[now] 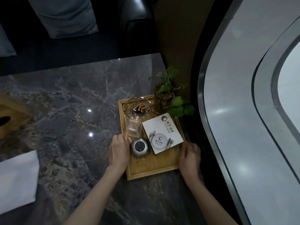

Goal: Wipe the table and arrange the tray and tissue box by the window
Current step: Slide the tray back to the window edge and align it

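A wooden tray (154, 171) lies on the dark marble table (73, 98) at its right side, close to the window (243, 95). My left hand (118, 151) grips the tray's left rim and my right hand (190, 158) grips its right rim. On the tray stand a glass ashtray (138, 108) with cigarette butts, a small clear holder (134, 128), a round metal device (140, 147) and a white printed box (163, 133). The wooden tissue box (11, 116) sits at the table's far left edge. A white cloth (17, 179) lies folded at the near left.
A glass vase with a green leafy plant (164, 95) stands at the tray's far right corner. A dark sofa with a grey cushion (65, 17) is behind the table. The curved window frame runs along the right.
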`<move>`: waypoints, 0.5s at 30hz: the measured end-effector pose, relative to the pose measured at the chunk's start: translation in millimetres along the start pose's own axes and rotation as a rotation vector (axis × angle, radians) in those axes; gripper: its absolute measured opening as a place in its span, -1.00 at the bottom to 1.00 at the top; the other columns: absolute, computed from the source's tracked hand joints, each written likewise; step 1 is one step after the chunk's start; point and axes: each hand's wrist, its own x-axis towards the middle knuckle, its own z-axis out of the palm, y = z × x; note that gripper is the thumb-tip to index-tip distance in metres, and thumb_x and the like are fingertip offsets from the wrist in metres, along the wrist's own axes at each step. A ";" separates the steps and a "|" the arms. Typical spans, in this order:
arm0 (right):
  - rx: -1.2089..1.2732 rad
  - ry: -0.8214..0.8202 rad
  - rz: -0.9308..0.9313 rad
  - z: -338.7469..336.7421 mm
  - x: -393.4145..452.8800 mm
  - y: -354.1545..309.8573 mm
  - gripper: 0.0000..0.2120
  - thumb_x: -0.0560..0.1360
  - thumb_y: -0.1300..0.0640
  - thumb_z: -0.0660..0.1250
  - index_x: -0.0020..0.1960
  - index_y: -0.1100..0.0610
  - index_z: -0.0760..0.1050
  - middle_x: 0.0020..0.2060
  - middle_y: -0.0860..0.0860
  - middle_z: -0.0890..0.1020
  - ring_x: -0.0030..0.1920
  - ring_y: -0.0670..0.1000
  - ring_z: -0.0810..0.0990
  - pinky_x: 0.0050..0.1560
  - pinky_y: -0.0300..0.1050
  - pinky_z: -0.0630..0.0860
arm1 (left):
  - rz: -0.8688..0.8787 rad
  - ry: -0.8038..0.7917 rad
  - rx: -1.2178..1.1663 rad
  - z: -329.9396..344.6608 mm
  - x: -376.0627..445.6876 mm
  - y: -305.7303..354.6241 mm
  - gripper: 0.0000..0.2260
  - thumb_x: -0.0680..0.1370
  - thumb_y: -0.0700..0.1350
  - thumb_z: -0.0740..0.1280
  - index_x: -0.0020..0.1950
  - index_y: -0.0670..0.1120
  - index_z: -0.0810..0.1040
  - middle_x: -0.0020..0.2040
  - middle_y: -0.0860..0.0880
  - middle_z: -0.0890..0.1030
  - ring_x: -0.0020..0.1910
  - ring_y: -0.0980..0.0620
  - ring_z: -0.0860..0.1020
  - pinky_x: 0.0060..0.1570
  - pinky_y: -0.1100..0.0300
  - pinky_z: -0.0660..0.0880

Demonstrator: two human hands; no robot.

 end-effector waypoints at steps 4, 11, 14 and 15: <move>0.040 0.032 0.028 3.5 -2.3 -1.6 -0.80 0.53 0.30 0.20 0.05 0.38 0.53 -0.05 0.29 0.53 0.03 0.23 0.47 0.03 -0.14 0.32 | -0.022 -0.011 0.033 -0.9 2.4 -0.3 -0.78 0.58 -0.14 0.13 -0.05 -0.27 0.47 -0.04 -0.26 0.51 -0.16 -0.14 0.46 -0.16 0.01 0.39; 0.058 -0.070 0.088 0.7 -2.1 3.3 -0.80 0.50 0.24 0.16 0.06 0.27 0.48 0.06 0.20 0.48 0.07 0.18 0.43 0.01 -0.14 0.29 | -0.002 -0.005 0.188 -4.9 -1.3 3.8 -0.76 0.57 -0.09 0.17 -0.06 -0.25 0.51 -0.08 -0.22 0.55 -0.06 -0.17 0.49 -0.14 0.00 0.41; 0.072 -0.066 0.108 2.7 -2.3 2.9 -0.80 0.51 0.24 0.16 0.07 0.25 0.48 0.07 0.19 0.48 0.08 0.17 0.44 0.02 -0.13 0.31 | -0.015 -0.008 0.179 -5.2 -0.3 2.4 -0.74 0.57 -0.07 0.18 -0.06 -0.25 0.52 -0.08 -0.21 0.55 -0.07 -0.15 0.50 -0.16 0.02 0.40; 0.099 -0.041 0.138 3.0 -2.4 0.6 -0.82 0.52 0.23 0.17 0.06 0.24 0.48 0.06 0.19 0.48 0.08 0.16 0.46 0.02 -0.11 0.34 | -0.012 -0.006 0.174 -4.7 -0.6 1.4 -0.74 0.57 -0.06 0.18 -0.06 -0.25 0.52 -0.08 -0.21 0.55 -0.08 -0.14 0.50 -0.16 0.03 0.41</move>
